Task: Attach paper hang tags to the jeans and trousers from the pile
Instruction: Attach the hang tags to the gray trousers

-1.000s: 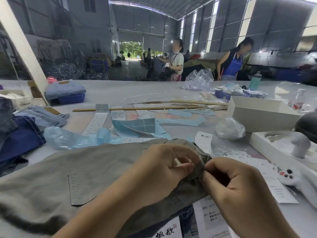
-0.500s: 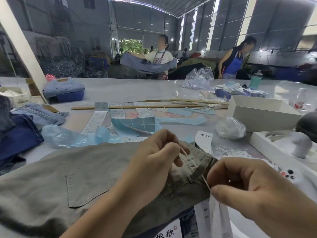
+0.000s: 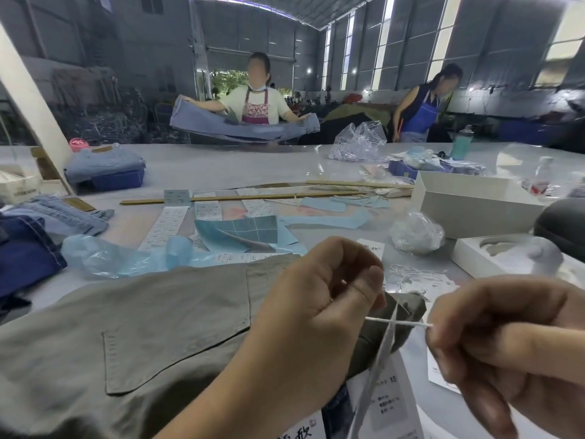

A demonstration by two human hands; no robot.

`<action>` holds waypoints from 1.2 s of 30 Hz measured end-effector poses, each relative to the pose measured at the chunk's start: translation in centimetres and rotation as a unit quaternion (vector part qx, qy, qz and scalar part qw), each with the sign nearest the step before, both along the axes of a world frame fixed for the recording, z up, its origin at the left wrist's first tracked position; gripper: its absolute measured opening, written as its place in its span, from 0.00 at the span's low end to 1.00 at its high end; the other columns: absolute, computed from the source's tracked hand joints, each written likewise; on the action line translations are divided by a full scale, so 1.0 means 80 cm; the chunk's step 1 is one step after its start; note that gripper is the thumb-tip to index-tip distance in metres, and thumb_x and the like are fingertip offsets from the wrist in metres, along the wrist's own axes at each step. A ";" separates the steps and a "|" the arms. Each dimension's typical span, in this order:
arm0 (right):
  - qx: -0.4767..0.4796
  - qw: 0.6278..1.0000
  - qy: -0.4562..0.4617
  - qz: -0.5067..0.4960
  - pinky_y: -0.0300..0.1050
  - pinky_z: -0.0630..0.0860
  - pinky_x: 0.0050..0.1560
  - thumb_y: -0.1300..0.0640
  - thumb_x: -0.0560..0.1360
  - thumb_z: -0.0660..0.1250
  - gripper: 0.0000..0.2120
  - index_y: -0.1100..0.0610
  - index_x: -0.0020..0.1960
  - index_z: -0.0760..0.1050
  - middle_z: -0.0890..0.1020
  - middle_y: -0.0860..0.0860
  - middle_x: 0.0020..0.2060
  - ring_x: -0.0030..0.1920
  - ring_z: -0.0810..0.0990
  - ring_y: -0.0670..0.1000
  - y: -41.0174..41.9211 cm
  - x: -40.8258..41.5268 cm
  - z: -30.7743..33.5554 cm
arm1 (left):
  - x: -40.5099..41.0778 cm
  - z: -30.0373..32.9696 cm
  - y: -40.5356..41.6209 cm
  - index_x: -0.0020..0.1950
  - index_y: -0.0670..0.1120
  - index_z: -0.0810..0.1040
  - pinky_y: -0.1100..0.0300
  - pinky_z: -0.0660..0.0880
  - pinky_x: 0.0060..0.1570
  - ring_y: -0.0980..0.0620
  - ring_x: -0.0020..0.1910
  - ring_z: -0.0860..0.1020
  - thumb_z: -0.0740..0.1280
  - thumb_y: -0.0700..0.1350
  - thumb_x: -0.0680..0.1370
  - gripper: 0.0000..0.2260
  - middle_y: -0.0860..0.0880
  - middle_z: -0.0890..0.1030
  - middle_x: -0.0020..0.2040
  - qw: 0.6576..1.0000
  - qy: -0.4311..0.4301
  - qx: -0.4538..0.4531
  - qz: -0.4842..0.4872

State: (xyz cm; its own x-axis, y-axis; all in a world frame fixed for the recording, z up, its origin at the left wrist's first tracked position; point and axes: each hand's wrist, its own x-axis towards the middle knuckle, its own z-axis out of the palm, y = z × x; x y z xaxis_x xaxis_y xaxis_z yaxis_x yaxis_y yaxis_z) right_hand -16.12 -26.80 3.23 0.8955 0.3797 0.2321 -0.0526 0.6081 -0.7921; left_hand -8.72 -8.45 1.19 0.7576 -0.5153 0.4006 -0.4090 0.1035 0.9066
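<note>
The 2 hands have pulled apart, so the white string [image 3: 399,322] is now stretched tight between them. A second ago they were bunched close together at the belt loop. The left hand [image 3: 319,299] pinches 1 end just over the grey trousers [image 3: 158,318]. The right hand [image 3: 506,340] pinches the other end. The paper tag [image 3: 376,369] hangs between them, so I think the tying comes next
</note>
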 end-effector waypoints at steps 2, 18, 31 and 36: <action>0.025 0.998 0.012 -0.054 0.63 0.73 0.55 0.83 0.75 0.35 0.17 0.88 0.61 0.52 0.66 0.80 0.54 0.54 0.74 0.72 0.000 -0.007 -0.006 | -0.003 0.002 -0.002 0.46 0.58 0.78 0.63 0.72 0.35 0.62 0.30 0.76 0.64 0.54 0.74 0.04 0.55 0.84 0.40 1.000 -0.014 0.004 0.005; -0.200 0.952 -0.075 -0.220 0.50 0.74 0.21 0.49 0.60 0.83 0.19 0.56 0.41 0.77 0.79 0.66 0.28 0.17 0.75 0.55 0.023 -0.001 0.002 | -0.014 0.011 -0.002 0.46 0.58 0.77 0.72 0.69 0.29 0.63 0.27 0.73 0.67 0.56 0.76 0.04 0.63 0.78 0.30 0.985 -0.165 0.046 0.032; -0.229 0.957 -0.011 -0.177 0.50 0.77 0.24 0.48 0.56 0.84 0.26 0.55 0.49 0.82 0.79 0.70 0.31 0.22 0.78 0.63 0.036 0.004 0.003 | 0.002 0.019 0.022 0.45 0.49 0.81 0.65 0.74 0.37 0.59 0.39 0.77 0.66 0.46 0.79 0.06 0.58 0.78 0.39 0.919 -0.365 0.150 0.026; -0.249 0.957 0.005 -0.152 0.51 0.78 0.26 0.46 0.58 0.83 0.26 0.55 0.51 0.82 0.80 0.67 0.33 0.25 0.80 0.64 0.041 0.009 0.001 | -0.001 0.013 0.022 0.45 0.51 0.70 0.58 0.73 0.34 0.59 0.37 0.69 0.58 0.48 0.81 0.06 0.58 0.69 0.40 0.876 -0.434 0.203 0.054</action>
